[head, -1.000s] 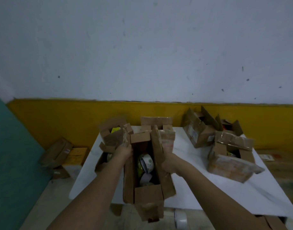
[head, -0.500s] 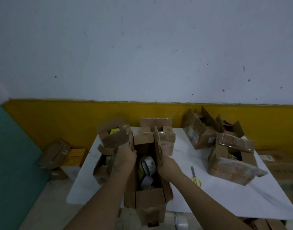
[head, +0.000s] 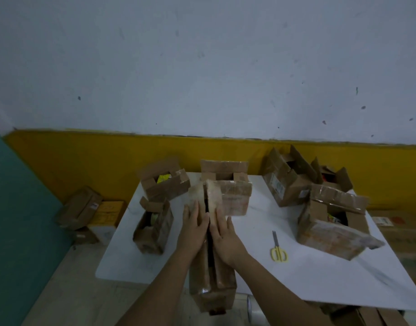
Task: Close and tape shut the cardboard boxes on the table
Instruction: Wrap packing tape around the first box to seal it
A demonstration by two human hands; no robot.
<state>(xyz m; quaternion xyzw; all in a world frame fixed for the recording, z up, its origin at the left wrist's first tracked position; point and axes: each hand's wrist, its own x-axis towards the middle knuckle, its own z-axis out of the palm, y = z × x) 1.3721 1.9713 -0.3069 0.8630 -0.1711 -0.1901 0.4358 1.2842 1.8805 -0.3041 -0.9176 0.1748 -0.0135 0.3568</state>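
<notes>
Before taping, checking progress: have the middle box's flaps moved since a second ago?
Yes: against the table, the flaps folded inward, flat under the left hand and right hand.

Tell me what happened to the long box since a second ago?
Both flaps folded inward over the long box, nearly meeting. The left hand and right hand let go of the flap edges and now press flat on top. The other boxes stayed put.
</notes>
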